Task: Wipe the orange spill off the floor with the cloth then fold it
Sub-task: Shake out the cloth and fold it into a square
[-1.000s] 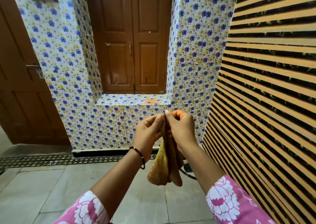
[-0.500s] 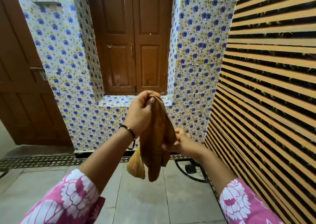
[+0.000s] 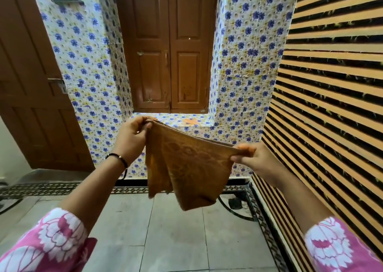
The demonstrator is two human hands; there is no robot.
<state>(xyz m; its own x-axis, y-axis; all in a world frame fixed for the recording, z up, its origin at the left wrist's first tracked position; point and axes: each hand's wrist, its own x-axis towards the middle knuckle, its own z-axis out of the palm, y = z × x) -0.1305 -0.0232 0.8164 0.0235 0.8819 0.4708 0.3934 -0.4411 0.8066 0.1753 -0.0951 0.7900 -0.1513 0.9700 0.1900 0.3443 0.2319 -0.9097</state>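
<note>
A brown-orange patterned cloth (image 3: 186,164) hangs in the air in front of me, stretched along its top edge between both hands. My left hand (image 3: 132,135) pinches the upper left corner, higher up. Lower and to the right, my right hand (image 3: 250,157) pinches the other corner. The cloth is doubled over in layers, and its lower part droops to a point above the grey floor tiles (image 3: 176,230). An orange stain (image 3: 189,120) shows on the flowered ledge under the wooden shutters.
Flower-tiled walls (image 3: 244,64) frame a recess with brown wooden shutters (image 3: 170,54). A brown door (image 3: 27,85) stands at the left. A striped orange and black wall (image 3: 331,85) runs close along the right. A patterned border strip (image 3: 51,188) crosses the floor.
The cloth was bunched and hanging from both hands held together. My right hand slid down and out to the right, and the cloth is now spread wide between the two hands.
</note>
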